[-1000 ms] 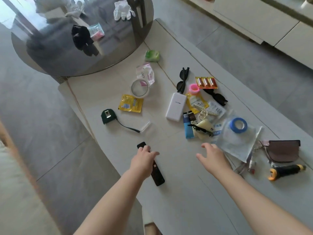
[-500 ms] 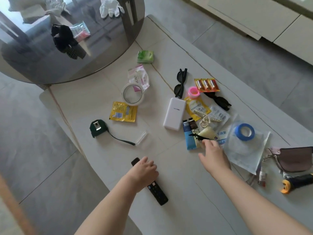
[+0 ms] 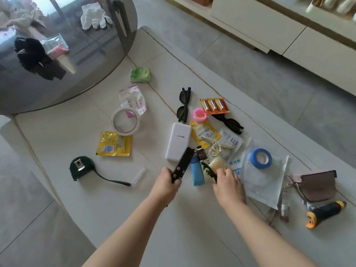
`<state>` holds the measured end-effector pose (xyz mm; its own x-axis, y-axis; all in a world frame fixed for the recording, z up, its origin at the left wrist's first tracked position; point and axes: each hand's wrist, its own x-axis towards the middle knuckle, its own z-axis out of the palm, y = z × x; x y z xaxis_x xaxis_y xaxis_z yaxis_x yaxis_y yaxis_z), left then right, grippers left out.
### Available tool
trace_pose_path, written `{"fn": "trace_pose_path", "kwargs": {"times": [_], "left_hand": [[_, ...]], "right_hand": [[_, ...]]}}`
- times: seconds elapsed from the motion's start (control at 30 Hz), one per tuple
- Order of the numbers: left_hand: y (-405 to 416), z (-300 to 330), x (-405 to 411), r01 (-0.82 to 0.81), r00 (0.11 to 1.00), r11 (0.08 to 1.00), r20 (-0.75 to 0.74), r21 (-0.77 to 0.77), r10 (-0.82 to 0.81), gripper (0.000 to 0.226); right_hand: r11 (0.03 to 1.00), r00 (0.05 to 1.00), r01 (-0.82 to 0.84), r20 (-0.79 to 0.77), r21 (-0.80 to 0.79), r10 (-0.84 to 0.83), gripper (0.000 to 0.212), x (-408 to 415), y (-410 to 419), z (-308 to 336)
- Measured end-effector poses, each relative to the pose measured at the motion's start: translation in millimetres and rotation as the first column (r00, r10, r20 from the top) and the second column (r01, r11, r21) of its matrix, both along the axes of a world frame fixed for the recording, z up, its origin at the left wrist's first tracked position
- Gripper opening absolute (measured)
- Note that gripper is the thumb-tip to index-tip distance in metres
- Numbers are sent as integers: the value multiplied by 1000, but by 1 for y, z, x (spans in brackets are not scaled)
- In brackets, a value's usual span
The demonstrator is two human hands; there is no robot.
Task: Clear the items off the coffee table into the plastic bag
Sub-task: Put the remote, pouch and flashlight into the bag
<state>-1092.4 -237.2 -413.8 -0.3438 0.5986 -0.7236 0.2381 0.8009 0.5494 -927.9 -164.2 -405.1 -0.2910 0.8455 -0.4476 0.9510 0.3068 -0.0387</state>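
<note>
Left grip (image 3: 167,182) holds remote (image 3: 183,164); right grip (image 3: 228,182) pinches hair clip (image 3: 209,171)

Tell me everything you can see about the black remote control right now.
The remote control is a slim black bar, plastic by its look, with small coloured buttons near its lower end. The left hand grips that lower end, lifting it tilted, upper end pointing away. That end overlaps the white power bank in view; whether they touch is unclear.

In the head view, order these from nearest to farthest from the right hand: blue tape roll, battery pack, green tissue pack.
From the right hand:
1. Blue tape roll, to its right on a clear pouch.
2. Battery pack, farther up the table.
3. Green tissue pack, far upper left.
</note>
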Motion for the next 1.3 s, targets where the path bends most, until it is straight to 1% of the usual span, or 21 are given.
{"fn": "trace_pose_path", "kwargs": {"times": [0.07, 0.13, 0.27, 0.33, 0.4, 0.43, 0.47, 0.53, 0.57, 0.6, 0.67, 0.73, 0.77, 0.83, 0.87, 0.93, 1.0, 1.1, 1.17, 1.23, 1.3], "left_hand": [[8, 3, 8, -24, 1000, 1000, 15, -4, 24, 25], [14, 5, 15, -93, 995, 996, 17, -3, 93, 34], [23, 6, 26, -233, 971, 972, 49, 6, 232, 36], [25, 6, 29, -282, 956, 959, 90, 8, 281, 36], [24, 5, 32, -301, 949, 953, 103, 7, 299, 36], [22, 3, 32, -303, 948, 953, 107, 5, 301, 37], [20, 3, 33, -306, 946, 952, 115, -1, 304, 38], [15, 3, 35, -320, 938, 947, 132, -19, 320, 40], [12, 5, 35, -334, 933, 942, 137, -22, 334, 39], [8, 8, 36, -350, 926, 936, 142, -26, 350, 39], [-1, 18, 36, -379, 913, 925, 149, -36, 380, 38], [-12, 31, 36, -419, 893, 907, 160, -47, 421, 37], [-18, 39, 35, -454, 872, 890, 180, -47, 455, 35], [-31, 60, 34, -528, 819, 848, 243, -38, 521, 31], [-38, 72, 33, -565, 789, 825, 273, -32, 551, 28], [-54, 100, 31, -635, 725, 772, 329, -20, 605, 19], [-72, 127, 29, -682, 674, 732, 381, -11, 633, 11], [-105, 162, 22, -777, 557, 629, 430, -33, 711, 11], [-129, 184, 15, -859, 419, 508, 483, -62, 769, 17], [-155, 205, 5, -929, 240, 354, 547, -111, 802, 31], [-184, 221, -9, -971, 101, 208, 581, -121, 807, 41]], "right_hand": [[999, 998, 26, -62, -42, -29, 24, 6, -2, 2], [995, 988, 82, -123, -62, -89, 23, 12, -2, 8], [957, 941, 286, -180, -39, -288, 30, 22, 15, 18], [961, 951, 268, -143, -67, -275, 51, 22, 27, 18], [975, 979, 186, -61, -123, -195, 75, 16, 33, 16], [979, 988, 150, -14, -135, -153, 79, 14, 32, 14], [982, 991, 131, 27, -138, -128, 78, 12, 29, 13], [974, 985, 171, 38, -149, -167, 56, 14, 21, 11], [960, 974, 224, 11, -170, -226, 43, 16, 15, 11], [941, 957, 276, -29, -196, -287, 36, 17, 11, 12], [889, 911, 351, -112, -295, -397, 34, 22, 3, 12], [787, 812, 407, -210, -464, -544, 32, 24, -3, 21], [705, 724, 418, -260, -572, -639, 29, 24, -6, 31], [555, 549, 376, -304, -742, -779, 23, 25, -13, 57], [534, 522, 336, -319, -776, -791, 22, 25, -17, 72], [546, 548, 246, -350, -801, -760, 25, 20, -24, 103], [531, 575, 169, -355, -830, -737, 29, 10, -33, 137], [475, 589, 73, -346, -877, -730, 19, -8, -51, 183], [416, 584, 16, -330, -909, -742, 8, -24, -68, 208], [374, 596, -10, -305, -928, -743, 16, -45, -87, 228], [378, 630, -14, -302, -926, -716, 26, -69, -108, 243]]}}
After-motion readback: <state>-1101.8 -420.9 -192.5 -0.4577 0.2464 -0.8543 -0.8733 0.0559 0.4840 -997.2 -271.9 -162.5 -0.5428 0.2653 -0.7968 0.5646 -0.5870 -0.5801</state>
